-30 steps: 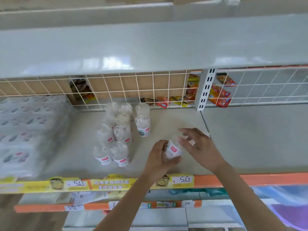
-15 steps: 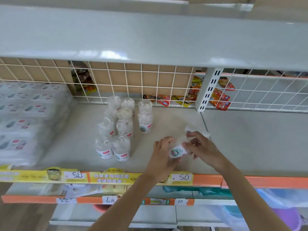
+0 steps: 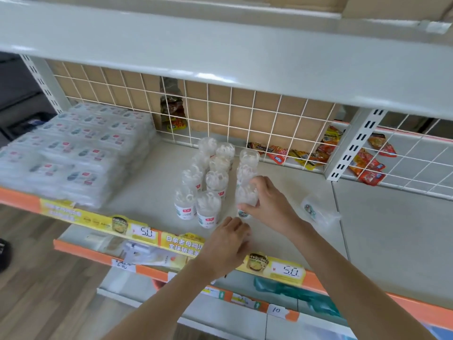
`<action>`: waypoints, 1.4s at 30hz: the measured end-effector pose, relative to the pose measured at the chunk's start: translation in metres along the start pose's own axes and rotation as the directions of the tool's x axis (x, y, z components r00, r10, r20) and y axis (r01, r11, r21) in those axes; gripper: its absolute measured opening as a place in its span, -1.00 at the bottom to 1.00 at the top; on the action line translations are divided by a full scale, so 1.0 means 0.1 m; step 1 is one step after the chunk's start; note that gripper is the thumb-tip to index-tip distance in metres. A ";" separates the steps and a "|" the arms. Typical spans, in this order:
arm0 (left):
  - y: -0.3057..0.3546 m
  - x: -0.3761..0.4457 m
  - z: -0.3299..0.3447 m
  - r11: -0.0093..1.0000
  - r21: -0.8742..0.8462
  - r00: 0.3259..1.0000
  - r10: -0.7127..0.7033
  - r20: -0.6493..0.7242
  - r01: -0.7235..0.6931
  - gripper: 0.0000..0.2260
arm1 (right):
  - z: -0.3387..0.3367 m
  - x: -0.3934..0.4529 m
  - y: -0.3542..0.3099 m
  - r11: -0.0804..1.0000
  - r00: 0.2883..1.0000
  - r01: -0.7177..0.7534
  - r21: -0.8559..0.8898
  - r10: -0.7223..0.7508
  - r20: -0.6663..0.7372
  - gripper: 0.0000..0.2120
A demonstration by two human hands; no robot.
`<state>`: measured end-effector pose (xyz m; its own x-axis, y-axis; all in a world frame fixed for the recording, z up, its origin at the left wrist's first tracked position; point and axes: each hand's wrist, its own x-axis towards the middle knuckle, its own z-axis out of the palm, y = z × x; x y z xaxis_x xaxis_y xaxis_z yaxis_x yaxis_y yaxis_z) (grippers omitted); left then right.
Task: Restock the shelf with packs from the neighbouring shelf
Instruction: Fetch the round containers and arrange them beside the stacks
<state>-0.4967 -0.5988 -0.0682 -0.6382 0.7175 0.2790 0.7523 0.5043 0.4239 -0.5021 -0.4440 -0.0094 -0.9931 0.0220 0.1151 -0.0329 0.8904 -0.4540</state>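
Head view: my right hand (image 3: 266,204) curls round a clear pack (image 3: 246,200), upright, long axis vertical, at the near end of the right-hand row on the shelf (image 3: 152,192). My fingers cover most of its label. My left hand (image 3: 226,244) hovers just near of it, fingers loosely bent, holding nothing I can see. Another pack (image 3: 316,212) lies on its side further right, blurred. The stacked packs (image 3: 73,153) at left are too smeared to read.
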 end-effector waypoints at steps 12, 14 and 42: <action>0.29 0.33 0.20 0.993 -0.095 0.998 -0.066 0.016 0.067 -0.80 | -0.44 -0.39 0.66 0.969 0.936 -0.211 -0.131 0.161 -0.312 -0.68; 0.37 0.41 0.23 0.977 -0.166 0.991 -0.129 0.022 0.131 -0.78 | -0.54 -0.58 0.86 0.917 0.899 -0.373 -0.143 0.318 -0.301 -0.59; 0.47 0.40 0.17 0.815 -0.506 0.959 -0.228 0.169 0.283 -0.51 | -0.08 -0.93 0.61 0.583 0.855 -0.371 0.723 0.518 0.021 -0.81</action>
<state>-0.4843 -0.5377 -0.0520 -0.7561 0.6540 0.0249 0.3493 0.3711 0.8604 -0.4111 -0.3885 -0.0410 -0.8687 0.4704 -0.1553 0.2677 0.1820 -0.9462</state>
